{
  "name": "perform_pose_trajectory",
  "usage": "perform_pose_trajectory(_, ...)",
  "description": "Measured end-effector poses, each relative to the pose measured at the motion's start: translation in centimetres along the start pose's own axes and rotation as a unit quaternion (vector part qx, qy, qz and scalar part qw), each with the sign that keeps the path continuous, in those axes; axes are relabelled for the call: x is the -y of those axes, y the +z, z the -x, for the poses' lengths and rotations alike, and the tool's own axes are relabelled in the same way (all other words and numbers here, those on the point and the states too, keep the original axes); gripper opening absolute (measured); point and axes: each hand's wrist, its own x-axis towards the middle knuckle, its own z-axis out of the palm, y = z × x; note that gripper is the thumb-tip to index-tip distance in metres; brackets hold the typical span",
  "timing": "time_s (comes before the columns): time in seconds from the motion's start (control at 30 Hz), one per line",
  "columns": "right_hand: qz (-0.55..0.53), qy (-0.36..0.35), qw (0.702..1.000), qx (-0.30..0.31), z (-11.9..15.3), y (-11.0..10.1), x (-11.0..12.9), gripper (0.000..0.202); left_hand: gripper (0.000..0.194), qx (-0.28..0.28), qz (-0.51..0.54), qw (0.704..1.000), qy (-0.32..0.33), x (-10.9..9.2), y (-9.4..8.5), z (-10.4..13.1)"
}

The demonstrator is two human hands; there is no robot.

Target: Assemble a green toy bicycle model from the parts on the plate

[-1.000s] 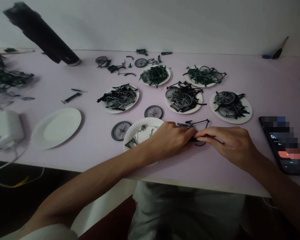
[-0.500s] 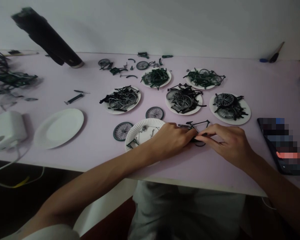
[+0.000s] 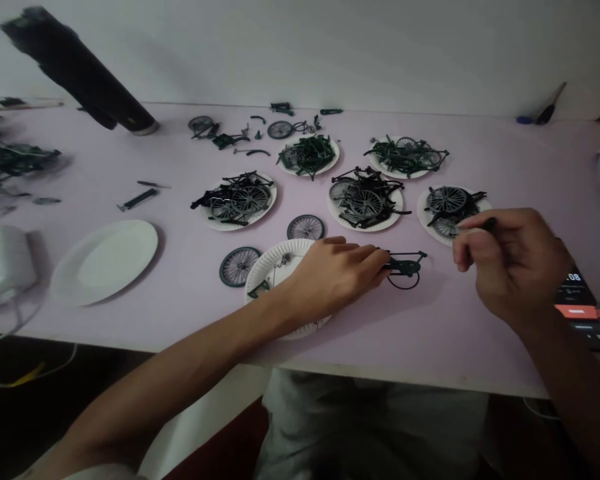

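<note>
My left hand [image 3: 337, 273] is closed around one end of a dark green model bicycle frame [image 3: 405, 267], over the right part of a white paper plate [image 3: 270, 263] with small metal and green parts. To the right, my right hand [image 3: 513, 260] is raised in front of the rightmost plate of parts, its thumb and fingers pinching a small dark piece [image 3: 489, 225]. One loose spoked wheel [image 3: 240, 266] lies left of the near plate and another wheel [image 3: 305, 228] just behind it.
Plates heaped with bicycle parts, such as the middle one [image 3: 365, 200], stand farther back. A bare plate [image 3: 105, 263] and a white adapter [image 3: 5, 263] are at left, a black cylinder [image 3: 80, 73] behind them. A phone [image 3: 577, 293] lies beyond my right wrist.
My right hand has moved up and right, away from the frame, with the small dark piece in its fingers. My left hand stays at the frame. The view has shifted slightly.
</note>
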Motion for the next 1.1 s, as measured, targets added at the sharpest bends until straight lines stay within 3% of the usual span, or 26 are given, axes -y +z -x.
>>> perform_pose_trajectory(0.13, 0.115, -0.06, 0.986, 0.107, -0.1, -0.4, -1.1, 0.007, 0.023, -0.041, -0.019, 0.999, 0.001, 0.3, -0.4, -0.1)
perform_pose_trajectory(0.23, 0.127, -0.075, 0.978, 0.15, -0.1, -0.8, -1.4, 0.009, 0.017, -0.063, -0.068, 0.996, 0.009, 0.5, -0.9, -0.1)
perform_pose_trajectory(0.37, 0.115, -0.042, 0.973, 0.194, 0.0, -1.1, -1.4, 0.032, 0.01, -0.08, -0.097, 0.992, 0.015, 0.6, -1.3, 0.0)
perform_pose_trajectory(0.47, 0.145, -0.088, 0.961, 0.218, -0.2, -0.9, -1.3, 0.026, 0.012, -0.079, -0.085, 0.993, 0.014, 0.6, -1.3, -0.1)
perform_pose_trajectory(0.63, 0.126, -0.159, 0.951, 0.234, -0.4, -0.6, -1.7, 0.025, 0.019, -0.057, -0.057, 0.997, 0.004, 0.3, -1.2, -0.2)
perform_pose_trajectory(1.1, 0.15, -0.18, 0.936, 0.264, -0.4, -0.6, -2.1, 0.029, 0.027, -0.046, 0.013, 0.998, -0.034, 0.4, -0.5, -0.2)
